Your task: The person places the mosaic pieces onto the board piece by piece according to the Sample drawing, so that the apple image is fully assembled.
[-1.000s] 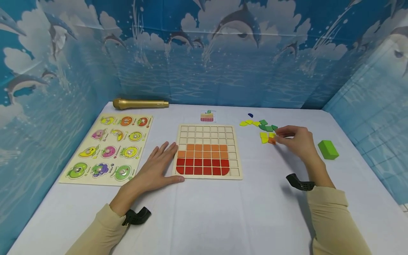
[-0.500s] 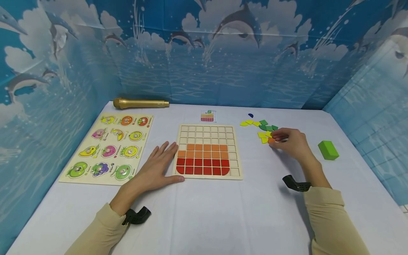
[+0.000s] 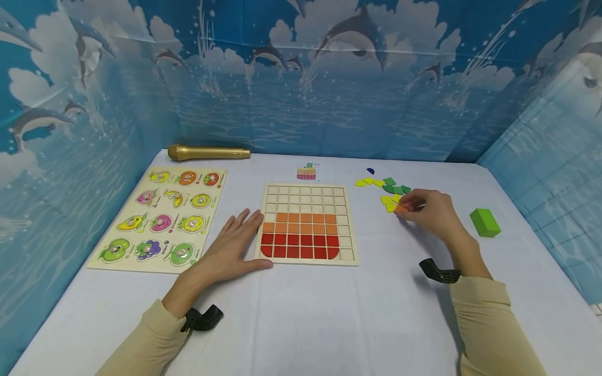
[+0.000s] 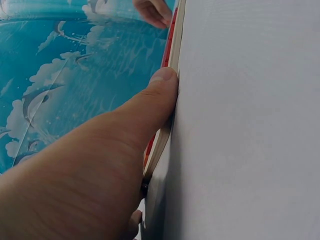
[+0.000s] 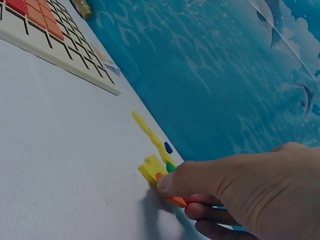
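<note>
My right hand (image 3: 432,211) pinches an orange puzzle tile (image 5: 176,201) between thumb and fingers at the right of the table. Loose yellow tiles (image 3: 390,207) lie right beside its fingertips, with green tiles (image 3: 397,190) just behind. My left hand (image 3: 230,248) lies spread against the left side of a wooden grid board (image 3: 354,250), its thumb along the near corner. Red tiles (image 3: 292,245) fill the board's lower rows, and orange tiles (image 3: 305,223) sit in rows above them. In the left wrist view the thumb (image 4: 160,90) touches the board's edge.
Behind the board lies a small pattern card (image 3: 308,171). A fruit puzzle board (image 3: 141,201) rests at the left, with a gold microphone (image 3: 209,152) at the back edge. A green block (image 3: 485,222) stands to the right; a dark blue tile (image 3: 370,171) lies farther back.
My right hand has moved slightly left and its fingers have closed on the orange tile. The nearby yellow tiles have shifted a little left. My left hand stays in place.
</note>
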Available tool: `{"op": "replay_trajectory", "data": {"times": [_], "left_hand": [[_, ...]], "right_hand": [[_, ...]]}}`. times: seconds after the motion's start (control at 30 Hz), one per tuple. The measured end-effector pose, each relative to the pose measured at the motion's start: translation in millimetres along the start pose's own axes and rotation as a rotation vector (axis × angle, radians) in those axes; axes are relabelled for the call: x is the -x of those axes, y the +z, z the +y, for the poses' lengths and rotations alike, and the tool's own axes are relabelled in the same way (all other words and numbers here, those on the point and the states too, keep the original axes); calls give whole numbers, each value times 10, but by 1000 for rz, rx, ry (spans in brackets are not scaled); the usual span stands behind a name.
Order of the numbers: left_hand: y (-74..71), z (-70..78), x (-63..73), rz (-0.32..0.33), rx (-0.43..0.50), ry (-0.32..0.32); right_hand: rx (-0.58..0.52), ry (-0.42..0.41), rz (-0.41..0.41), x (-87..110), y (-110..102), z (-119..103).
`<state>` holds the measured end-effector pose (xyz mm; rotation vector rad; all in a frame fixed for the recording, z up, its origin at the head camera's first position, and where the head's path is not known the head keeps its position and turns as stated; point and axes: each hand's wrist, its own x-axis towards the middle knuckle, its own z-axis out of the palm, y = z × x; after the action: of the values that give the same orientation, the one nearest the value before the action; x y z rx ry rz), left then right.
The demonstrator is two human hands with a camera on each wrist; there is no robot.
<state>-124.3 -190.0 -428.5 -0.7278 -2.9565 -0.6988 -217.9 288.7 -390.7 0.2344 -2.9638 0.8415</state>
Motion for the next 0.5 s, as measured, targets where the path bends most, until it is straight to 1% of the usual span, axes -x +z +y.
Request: {"op": "replay_trajectory", "data": {"times": [0.1,0.23,0.37,0.5], "left_hand": [[2,-5,2,5,3,1],[9,-14,2,8,8,1],[15,-18,-3,3,6,1],[15,-16,-3,4,4,1]], "right_hand": [[-24,-39,15,-9,4,-55],[-67,-76,7,-25,61,-245],[-92,-117,-18,-65,164,-460],[-116,-175,-44,-123,317,-649]]}}
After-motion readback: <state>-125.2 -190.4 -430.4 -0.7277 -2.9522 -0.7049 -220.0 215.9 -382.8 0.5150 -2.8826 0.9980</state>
